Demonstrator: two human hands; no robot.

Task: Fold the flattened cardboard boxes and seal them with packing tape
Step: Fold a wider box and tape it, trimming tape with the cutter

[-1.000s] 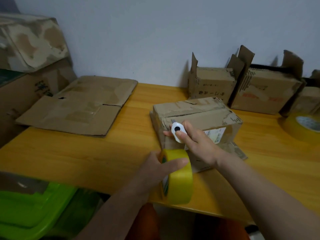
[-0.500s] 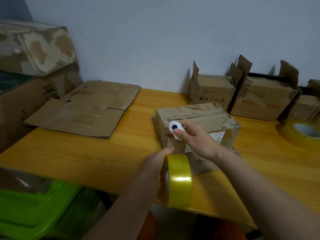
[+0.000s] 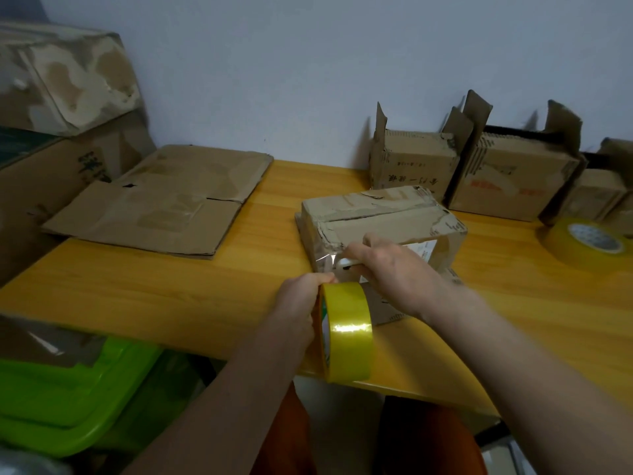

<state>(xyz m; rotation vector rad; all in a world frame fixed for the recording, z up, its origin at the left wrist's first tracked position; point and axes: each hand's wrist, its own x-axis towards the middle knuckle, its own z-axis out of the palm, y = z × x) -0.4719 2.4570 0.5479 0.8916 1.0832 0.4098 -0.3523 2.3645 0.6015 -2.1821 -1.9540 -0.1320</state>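
— Holding the tape roll (image 3: pixel 346 332) upright at the counter (image 3: pixel 144 289) edge, our left hand (image 3: pixel 299 299) had its fingers curled over the roll's top rim, a firm grip. How did we judge the stuff?

— Light and stiff in the roll, we reckoned; the pulled film thin, sticky and quick to crumple. Just beyond that grip, our right hand (image 3: pixel 390 272) pinched a small white cutter (image 3: pixel 347 262) against the stretched strip at the near face of the folded box (image 3: pixel 383 228).

— And the box?

— Worn cardboard, light, its edges soft and torn; it sat right ahead of both hands. We thought it best steadied by a flat face, not the frayed corners.

— Other stock?

— Flattened cardboard (image 3: pixel 164 204) lay well off to the left.
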